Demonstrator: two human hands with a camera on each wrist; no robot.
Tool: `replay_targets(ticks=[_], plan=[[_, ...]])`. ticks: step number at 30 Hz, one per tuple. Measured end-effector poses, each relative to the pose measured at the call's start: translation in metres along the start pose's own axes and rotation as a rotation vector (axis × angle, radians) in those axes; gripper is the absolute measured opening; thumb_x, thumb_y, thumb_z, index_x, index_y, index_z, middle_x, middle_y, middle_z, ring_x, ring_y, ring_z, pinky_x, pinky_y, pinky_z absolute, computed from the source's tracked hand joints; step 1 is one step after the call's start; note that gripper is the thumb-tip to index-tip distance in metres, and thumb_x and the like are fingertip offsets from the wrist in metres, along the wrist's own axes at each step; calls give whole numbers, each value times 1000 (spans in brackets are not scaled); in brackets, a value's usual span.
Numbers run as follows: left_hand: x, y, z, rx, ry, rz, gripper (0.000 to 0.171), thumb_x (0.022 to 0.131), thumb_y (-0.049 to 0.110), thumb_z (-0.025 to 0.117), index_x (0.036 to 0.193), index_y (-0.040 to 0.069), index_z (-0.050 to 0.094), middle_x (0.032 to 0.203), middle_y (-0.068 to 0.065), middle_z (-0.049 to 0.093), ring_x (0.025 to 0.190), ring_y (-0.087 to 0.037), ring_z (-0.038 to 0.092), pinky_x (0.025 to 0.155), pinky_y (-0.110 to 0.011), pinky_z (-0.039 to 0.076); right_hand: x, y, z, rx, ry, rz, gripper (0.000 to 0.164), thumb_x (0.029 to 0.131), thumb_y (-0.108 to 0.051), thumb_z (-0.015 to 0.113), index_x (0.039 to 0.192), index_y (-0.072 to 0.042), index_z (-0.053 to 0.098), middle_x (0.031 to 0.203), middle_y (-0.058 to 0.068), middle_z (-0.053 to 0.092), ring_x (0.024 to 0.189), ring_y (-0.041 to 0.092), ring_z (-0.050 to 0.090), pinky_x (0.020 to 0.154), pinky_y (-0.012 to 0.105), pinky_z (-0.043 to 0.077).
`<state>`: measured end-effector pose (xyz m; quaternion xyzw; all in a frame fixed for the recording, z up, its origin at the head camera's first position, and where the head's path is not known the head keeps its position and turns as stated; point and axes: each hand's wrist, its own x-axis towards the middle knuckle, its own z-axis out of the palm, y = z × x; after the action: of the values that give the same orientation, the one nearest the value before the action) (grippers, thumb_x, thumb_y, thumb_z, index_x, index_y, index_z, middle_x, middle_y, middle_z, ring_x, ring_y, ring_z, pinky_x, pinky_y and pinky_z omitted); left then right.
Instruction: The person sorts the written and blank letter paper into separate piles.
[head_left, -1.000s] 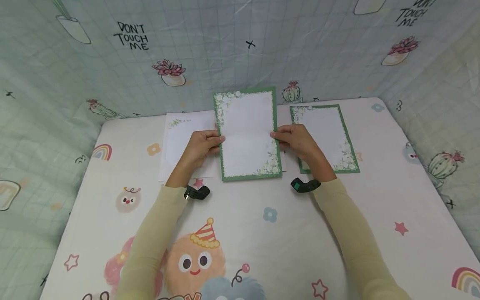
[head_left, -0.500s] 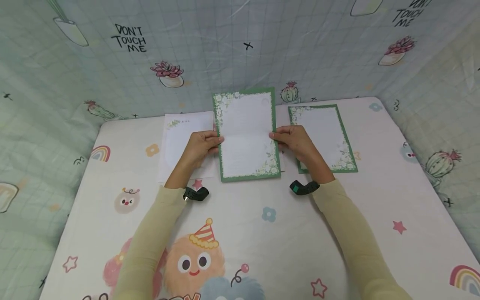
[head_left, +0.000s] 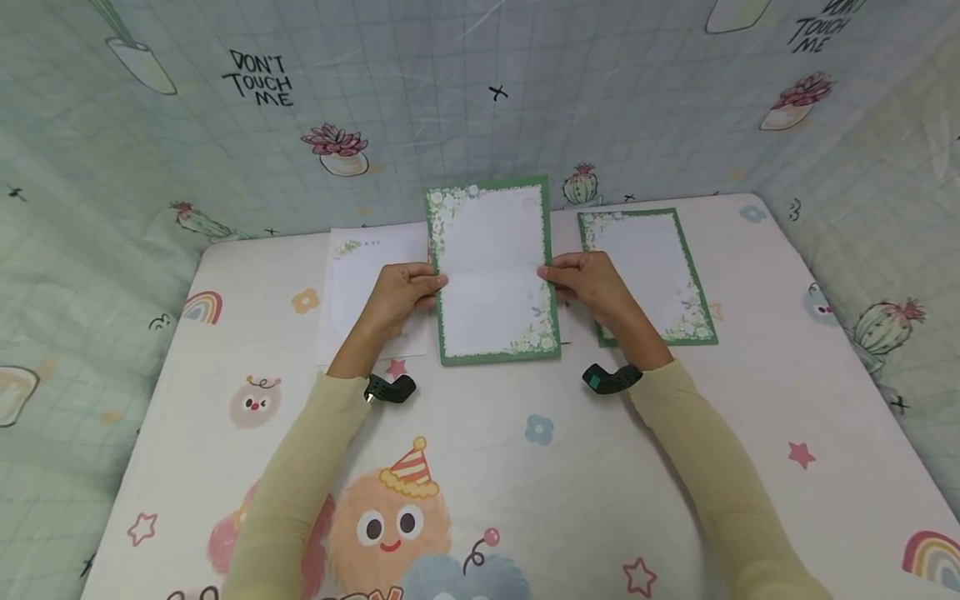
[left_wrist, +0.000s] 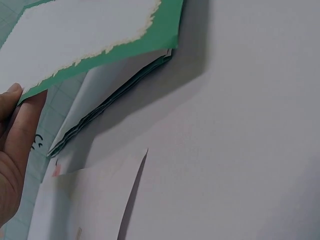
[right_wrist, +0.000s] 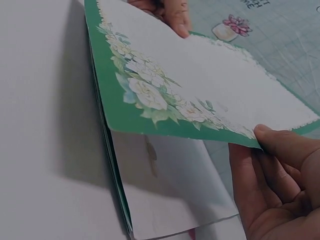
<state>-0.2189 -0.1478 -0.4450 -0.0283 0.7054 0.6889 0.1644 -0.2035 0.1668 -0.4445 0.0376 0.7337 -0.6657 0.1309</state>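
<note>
Near the far edge of the table [head_left: 465,417], in the head view, a green-bordered sheet [head_left: 495,275] is held up, white in the middle, with pale flowers in 2 opposite corners and a faint crease across it. The left hand [head_left: 401,292] pinches its left edge and the right hand [head_left: 596,283] its right edge. A white paper [head_left: 367,283] with a small printed sprig lies to the left; to the right lies a second bordered sheet [head_left: 648,258], partly covered by the right arm. The table's white cover carries cartoon faces, stars and rainbows. Behind hangs a pale green curtain [head_left: 420,100] printed with a grid, potted plants and "DON'T TOUCH ME".

In the left wrist view, the held sheet slants above layers with dark green edges [left_wrist: 105,87]; whether the 2 are joined, I cannot tell. The white paper's corner lifts a little.

In the right wrist view, the printed corner shows white blooms with green leaves. The right hand grips the rim between thumb [right_wrist: 282,140] and fingers, while the left hand grips the opposite rim.
</note>
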Motion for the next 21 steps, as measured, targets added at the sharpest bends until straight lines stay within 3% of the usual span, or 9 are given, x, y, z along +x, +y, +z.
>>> replay_targets(ticks=[9,21], plan=[[1,-2,1,7,-26,10,28,97,6,70,118,-12,65,87,4,73,73,-4,65,67,-19,59,0,0,-1,-74,17,5,30,95,-24,75,105,5,72,97,4,68,79,13,65,72,24,57],[1,-1,9,47,-6,14,23,97,6,69,114,-10,66,89,4,70,73,-4,64,67,-19,59,-3,-1,-7,-61,18,17,28,94,-25,76,101,2,72,93,-1,70,75,12,68,76,25,58]])
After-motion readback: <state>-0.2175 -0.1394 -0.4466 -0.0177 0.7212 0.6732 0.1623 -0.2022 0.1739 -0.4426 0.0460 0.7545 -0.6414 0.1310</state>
